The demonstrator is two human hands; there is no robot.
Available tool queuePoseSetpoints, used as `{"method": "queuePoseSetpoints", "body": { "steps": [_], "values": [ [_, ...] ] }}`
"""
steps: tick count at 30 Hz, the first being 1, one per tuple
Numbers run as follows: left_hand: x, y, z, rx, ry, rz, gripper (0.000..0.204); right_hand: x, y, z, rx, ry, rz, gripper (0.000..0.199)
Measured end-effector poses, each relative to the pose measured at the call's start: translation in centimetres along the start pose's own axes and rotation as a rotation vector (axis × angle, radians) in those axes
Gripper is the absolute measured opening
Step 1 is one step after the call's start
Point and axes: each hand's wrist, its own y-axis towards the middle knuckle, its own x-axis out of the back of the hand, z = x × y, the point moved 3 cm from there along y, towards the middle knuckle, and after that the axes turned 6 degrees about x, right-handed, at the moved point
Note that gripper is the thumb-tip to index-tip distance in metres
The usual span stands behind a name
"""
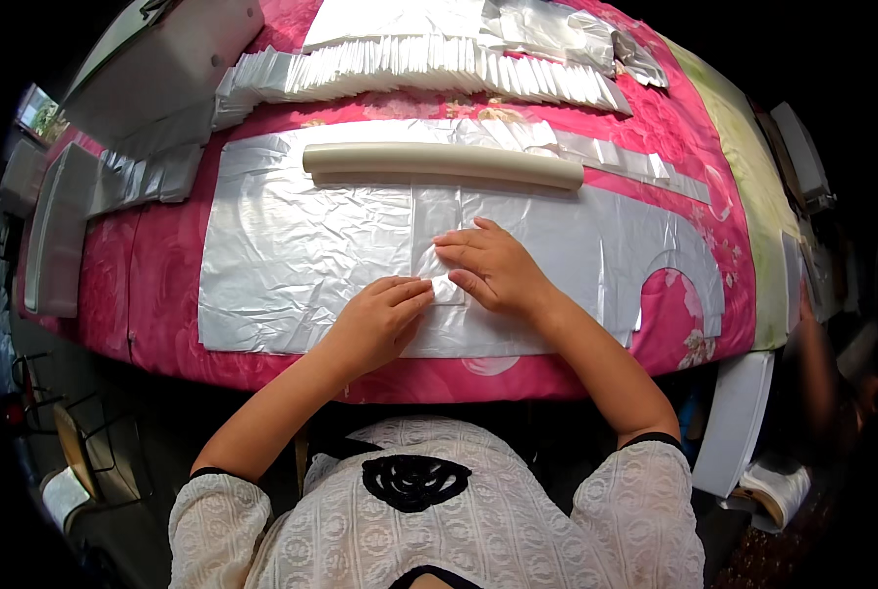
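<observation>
Two bare hands meet on the near side of a cream tube, bent over a small folded white piece that lies on a silvery plastic sheet. From my remote post I read the work as pressing a fold flat. Doing it well, I judge, calls for light, even fingertip pressure, the edges kept square and the thin film beneath not dragged into fresh wrinkles.

The left hand, its fingers close together, touches the piece's left edge; the right hand lies over the sheet at the piece's other side, thumb a little apart from the fingers. I cannot tell whether either pinches anything: the undersides and part of the piece are hidden. Beyond the tube, a row of folded white strips is packed too tightly to count. Far right of the tube, a blurred shape defies identification.
</observation>
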Motion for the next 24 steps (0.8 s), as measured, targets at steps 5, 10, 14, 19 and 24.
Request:
{"method": "queuePoseSetpoints", "body": {
  "steps": [5,10,14,19,24],
  "values": [
    [-0.3,-0.2,0.6,-0.102,0.078,-0.123,0.021,0.0,0.4,-0.3,-0.045,0.043,-0.043,0.025],
    [-0.5,0.6,0.1,-0.130,0.193,-0.169,0.012,0.2,0.5,-0.3,-0.068,0.038,-0.014,0.024],
    [-0.3,0.9,0.0,-0.047,0.162,-0.169,0.010,0.2,0.6,-0.1,-0.067,0.005,0.022,0.017],
    [0.8,0.9,-0.3,0.149,-0.149,-0.140,0.015,0.3,0.3,-0.2,-0.072,0.001,0.109,0.027],
    [1.1,-2.0,-2.1,-0.099,-0.188,-0.114,0.026,-0.8,-2.1,3.3,0.025,-0.056,0.038,0.030]
  ]
}}
